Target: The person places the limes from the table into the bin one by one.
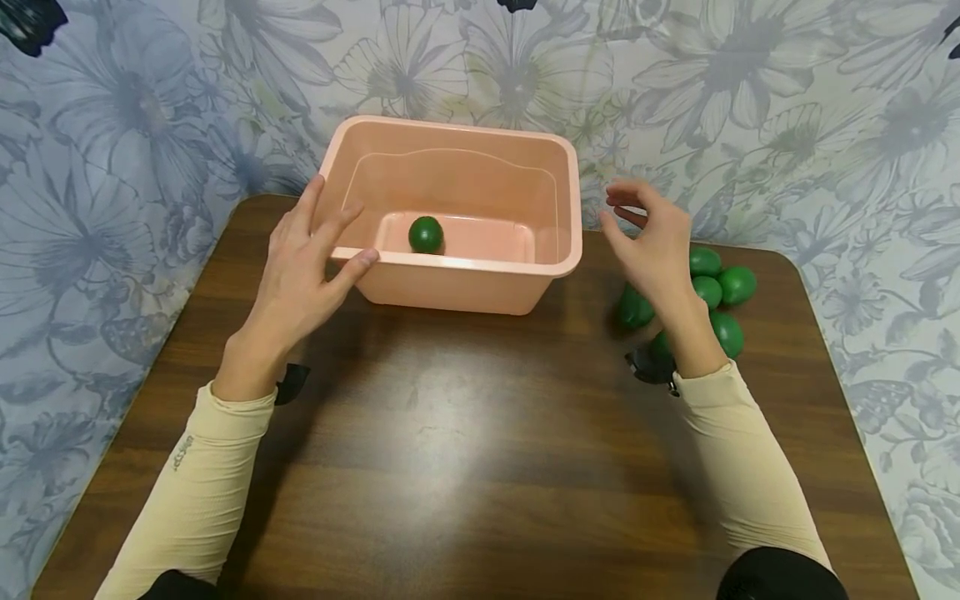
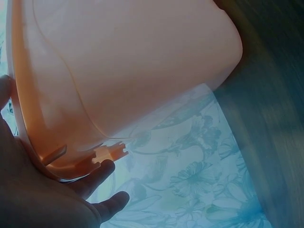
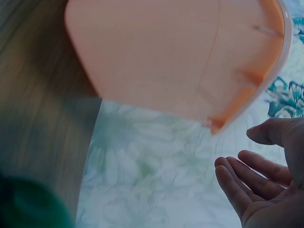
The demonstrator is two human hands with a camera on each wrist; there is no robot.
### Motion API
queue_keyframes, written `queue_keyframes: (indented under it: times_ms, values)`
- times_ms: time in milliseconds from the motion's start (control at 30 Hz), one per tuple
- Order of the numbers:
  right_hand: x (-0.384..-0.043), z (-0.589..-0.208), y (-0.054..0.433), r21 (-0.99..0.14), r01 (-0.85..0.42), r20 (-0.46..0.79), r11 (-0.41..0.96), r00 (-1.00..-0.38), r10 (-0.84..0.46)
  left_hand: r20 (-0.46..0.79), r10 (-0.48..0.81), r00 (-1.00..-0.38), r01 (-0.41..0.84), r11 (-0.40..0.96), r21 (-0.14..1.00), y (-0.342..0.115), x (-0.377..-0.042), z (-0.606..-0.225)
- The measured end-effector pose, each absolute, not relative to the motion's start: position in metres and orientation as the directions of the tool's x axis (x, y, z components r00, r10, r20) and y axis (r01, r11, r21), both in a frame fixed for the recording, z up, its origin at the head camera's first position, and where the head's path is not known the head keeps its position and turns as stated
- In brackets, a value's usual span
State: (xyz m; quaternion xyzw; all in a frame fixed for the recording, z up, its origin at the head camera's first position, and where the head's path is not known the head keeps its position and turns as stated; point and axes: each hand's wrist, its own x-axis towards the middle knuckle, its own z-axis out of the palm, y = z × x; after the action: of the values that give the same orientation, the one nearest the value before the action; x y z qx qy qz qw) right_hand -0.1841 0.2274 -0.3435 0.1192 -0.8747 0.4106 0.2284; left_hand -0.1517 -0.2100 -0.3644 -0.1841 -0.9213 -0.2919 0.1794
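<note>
A peach-coloured plastic bin [image 1: 457, 287] stands at the back of the brown table, with one smooth green fruit-like ball [image 1: 426, 235] on its floor, near the front wall. My left hand [image 1: 296, 262] rests on the bin's front left corner. Its fingers are spread and fairly straight, the thumb at the front rim; the left wrist view shows two fingers [image 2: 102, 178] beyond the rim. To the bin's right, my right hand [image 1: 652, 237] hovers with loosely bent fingers and holds nothing. Several green oval fruit-like pieces [image 1: 737, 285] lie beneath and beside it, partly hidden by the hand and wrist.
The brown wooden table [image 1: 450, 433] has rounded back corners. Behind it is a floral-patterned surface [image 1: 735, 92]. Dark objects [image 1: 30, 25] show at the top edge of the head view. A black wrist device [image 1: 648, 367] sits near the green pieces.
</note>
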Motion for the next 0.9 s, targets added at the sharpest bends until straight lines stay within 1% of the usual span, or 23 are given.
queue_keyframes:
  times_ms: [367,667,900]
  values:
    - [-0.16,-0.356,0.27,-0.676,-0.303,0.454,0.672,-0.889,0.057,0.44,0.238,-0.866,0.448,0.762,0.468,-0.209,-0.152,-0.364]
    - [-0.142,-0.369,0.305,-0.653,-0.217,0.418,0.725,-0.902,0.107,0.439,0.238,-0.867,0.446,0.763,0.468,-0.209,-0.152,-0.365]
    - [-0.133,-0.375,0.332,-0.642,-0.158,0.407,0.751,-0.9,0.158,0.437,0.238,-0.868,0.444,0.765,0.466,-0.209,-0.152,-0.364]
